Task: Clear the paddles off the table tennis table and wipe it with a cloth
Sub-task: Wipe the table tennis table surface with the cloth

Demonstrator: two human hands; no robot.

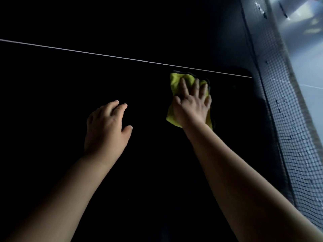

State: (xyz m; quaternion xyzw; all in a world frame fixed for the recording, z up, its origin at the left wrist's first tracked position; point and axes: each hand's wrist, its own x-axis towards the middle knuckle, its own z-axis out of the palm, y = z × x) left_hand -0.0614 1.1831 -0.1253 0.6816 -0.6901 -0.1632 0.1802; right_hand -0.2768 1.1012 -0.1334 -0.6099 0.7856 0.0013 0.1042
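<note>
Dark table (52, 84) fills the view, very dim, with a white line (104, 54) running across it and the net (283, 119) along the right. No paddles in view, so I judge we're in the wipe phase.

Right hand (191, 103) lies flat on the yellow cloth (176, 81), fingers straight and spread, pressing it to the surface just below the line and near the net. It isn't gripping the cloth. Left hand (106, 126) is well apart from it, relaxed and holding nothing. Can't tell if it touches the table.

To do this step well:
- keep the palm flat so the cloth doesn't bunch
- overlap the passes
- work right up to the net base
- brace with the left hand when reaching far
</note>
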